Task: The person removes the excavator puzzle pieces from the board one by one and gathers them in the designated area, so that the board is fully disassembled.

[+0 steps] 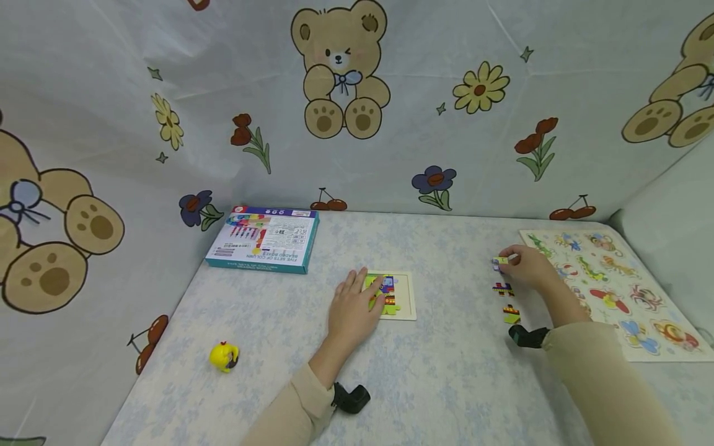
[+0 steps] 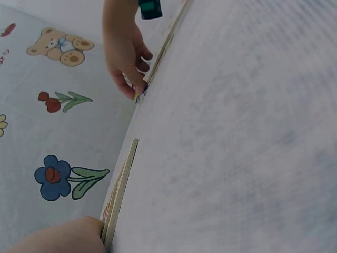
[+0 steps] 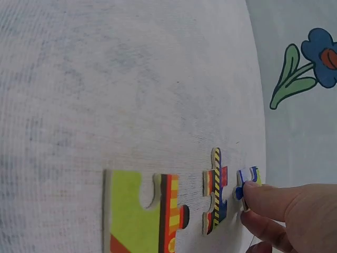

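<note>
Puzzle board (image 1: pixel 411 297) lies on the table (image 1: pixel 446 384) in the head view, the left hand (image 1: pixel 351 313) resting on it, fingers extended; farther right, the right hand (image 1: pixel 527 266) pinches a puzzle piece (image 1: pixel 496 265). The left wrist view shows that pinch beyond the board. The right wrist view shows a striped piece (image 3: pixel 215 197) and a green piece (image 3: pixel 129 211) lying near it.

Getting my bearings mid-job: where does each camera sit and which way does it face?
Head: on the head, facing forward and down at the puzzle board; left hand, right hand and sleeves show.
Left wrist: worn there, facing across the tabletop; left hand at bottom, right hand beyond.
Right wrist: worn there, facing loose puzzle pieces; right hand at lower right.
Both wrist views share the right hand.
</note>
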Tool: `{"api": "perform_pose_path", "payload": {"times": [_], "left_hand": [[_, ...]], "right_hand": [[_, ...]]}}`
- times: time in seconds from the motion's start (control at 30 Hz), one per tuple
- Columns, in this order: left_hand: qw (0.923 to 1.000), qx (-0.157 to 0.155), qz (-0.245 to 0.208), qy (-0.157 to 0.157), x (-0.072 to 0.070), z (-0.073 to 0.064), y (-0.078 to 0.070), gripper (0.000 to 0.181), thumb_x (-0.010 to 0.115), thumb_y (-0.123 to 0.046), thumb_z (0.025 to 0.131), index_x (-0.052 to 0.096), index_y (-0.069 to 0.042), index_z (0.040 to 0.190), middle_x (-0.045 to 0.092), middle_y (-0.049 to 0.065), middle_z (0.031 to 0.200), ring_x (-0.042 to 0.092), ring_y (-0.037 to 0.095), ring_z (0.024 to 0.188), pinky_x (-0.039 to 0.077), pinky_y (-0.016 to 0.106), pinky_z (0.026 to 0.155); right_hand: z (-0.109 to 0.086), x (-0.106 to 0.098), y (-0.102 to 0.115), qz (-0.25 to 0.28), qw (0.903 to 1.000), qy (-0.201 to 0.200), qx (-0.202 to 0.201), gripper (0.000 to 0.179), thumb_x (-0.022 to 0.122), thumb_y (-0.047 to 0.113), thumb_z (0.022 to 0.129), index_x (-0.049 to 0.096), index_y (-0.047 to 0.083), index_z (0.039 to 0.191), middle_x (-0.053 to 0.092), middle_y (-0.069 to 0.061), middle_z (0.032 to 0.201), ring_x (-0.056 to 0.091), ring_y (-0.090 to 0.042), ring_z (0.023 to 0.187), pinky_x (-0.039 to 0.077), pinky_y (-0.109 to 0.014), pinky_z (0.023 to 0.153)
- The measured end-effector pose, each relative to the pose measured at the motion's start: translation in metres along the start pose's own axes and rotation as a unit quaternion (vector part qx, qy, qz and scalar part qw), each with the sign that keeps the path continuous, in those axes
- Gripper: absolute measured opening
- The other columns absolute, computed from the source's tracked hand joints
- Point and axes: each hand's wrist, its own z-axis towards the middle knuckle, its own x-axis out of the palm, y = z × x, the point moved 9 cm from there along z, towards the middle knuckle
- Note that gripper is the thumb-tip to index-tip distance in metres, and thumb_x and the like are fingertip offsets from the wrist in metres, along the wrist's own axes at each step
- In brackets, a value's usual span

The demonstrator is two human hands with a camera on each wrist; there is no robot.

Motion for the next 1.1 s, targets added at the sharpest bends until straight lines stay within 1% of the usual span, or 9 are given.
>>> {"api": "perform_pose_path", "payload": {"times": [0.07, 0.2, 0.3, 0.4, 0.6, 0.7, 0.93, 1.1], "left_hand": [[1.0000, 0.001, 0.000, 0.000, 0.000, 0.000, 0.000, 0.050, 0.042, -0.050, 0.101, 0.047, -0.033, 0.148, 0.031, 0.005, 0.163, 0.023, 0.030, 0.153, 0.021, 0.051, 0.123], [1.0000, -0.002, 0.003, 0.003, 0.001, 0.000, 0.000, 0.056, 0.043, -0.050, 0.101, 0.038, -0.031, 0.154, 0.031, 0.004, 0.163, 0.022, 0.029, 0.153, 0.020, 0.050, 0.124], [1.0000, -0.004, 0.000, 0.003, 0.001, 0.000, 0.001, 0.061, 0.044, -0.050, 0.100, 0.033, -0.028, 0.156, 0.030, 0.003, 0.163, 0.022, 0.028, 0.153, 0.020, 0.049, 0.124], [1.0000, -0.006, -0.006, 0.000, 0.000, 0.000, 0.001, 0.063, 0.045, -0.050, 0.100, 0.034, -0.023, 0.156, 0.029, 0.004, 0.163, 0.021, 0.027, 0.154, 0.019, 0.049, 0.124], [0.9998, -0.013, -0.012, 0.000, -0.001, -0.001, 0.002, 0.065, 0.043, -0.051, 0.100, 0.038, -0.016, 0.154, 0.025, 0.003, 0.165, 0.017, 0.026, 0.154, 0.018, 0.047, 0.125], [0.9999, -0.012, -0.012, -0.001, -0.001, -0.001, 0.002, 0.065, 0.042, -0.051, 0.101, 0.037, -0.016, 0.154, 0.025, 0.003, 0.165, 0.017, 0.026, 0.154, 0.018, 0.047, 0.125], [0.9999, -0.014, -0.002, 0.005, 0.000, -0.001, 0.003, 0.066, 0.041, -0.052, 0.101, 0.032, -0.017, 0.156, 0.022, 0.002, 0.165, 0.015, 0.026, 0.155, 0.016, 0.046, 0.125], [0.9996, -0.022, 0.012, 0.016, 0.003, 0.000, 0.005, 0.067, 0.039, -0.054, 0.100, 0.033, -0.018, 0.156, 0.021, 0.002, 0.166, 0.012, 0.025, 0.155, 0.014, 0.045, 0.126]], "right_hand": [[-0.002, -0.001, 0.004, -0.020, 0.9998, -0.004, -0.001, 0.037, 0.060, 0.022, 0.097, 0.057, 0.000, 0.127, 0.058, -0.030, 0.116, 0.058, -0.041, 0.098, 0.050, -0.048, 0.074], [-0.007, -0.003, 0.009, -0.051, 0.9986, -0.013, -0.005, 0.035, 0.060, 0.021, 0.097, 0.059, 0.000, 0.124, 0.060, -0.028, 0.112, 0.060, -0.039, 0.093, 0.049, -0.046, 0.069], [-0.008, -0.002, 0.014, -0.052, 0.9985, -0.017, -0.005, 0.037, 0.059, 0.023, 0.098, 0.058, 0.000, 0.125, 0.060, -0.028, 0.112, 0.060, -0.037, 0.090, 0.048, -0.043, 0.066], [-0.009, 0.002, 0.025, -0.038, 0.9992, -0.014, -0.007, 0.040, 0.059, 0.027, 0.098, 0.056, 0.001, 0.129, 0.060, -0.025, 0.112, 0.059, -0.034, 0.089, 0.048, -0.040, 0.066], [-0.014, 0.016, 0.068, -0.014, 0.9994, -0.009, -0.030, 0.038, 0.058, 0.028, 0.099, 0.057, 0.006, 0.130, 0.059, -0.019, 0.112, 0.056, -0.030, 0.091, 0.048, -0.035, 0.067], [-0.016, 0.026, 0.092, -0.004, 0.9992, -0.009, -0.039, 0.036, 0.061, 0.027, 0.098, 0.059, 0.009, 0.129, 0.059, -0.015, 0.110, 0.054, -0.028, 0.089, 0.047, -0.032, 0.066], [-0.026, 0.057, 0.148, 0.026, 0.9952, -0.013, -0.093, 0.032, 0.065, 0.025, 0.096, 0.064, 0.010, 0.124, 0.061, -0.010, 0.101, 0.053, -0.023, 0.086, 0.045, -0.030, 0.067], [-0.028, 0.078, 0.175, 0.046, 0.9910, -0.009, -0.125, 0.029, 0.067, 0.027, 0.095, 0.066, 0.012, 0.120, 0.062, -0.006, 0.096, 0.053, -0.022, 0.085, 0.045, -0.030, 0.068]]}}
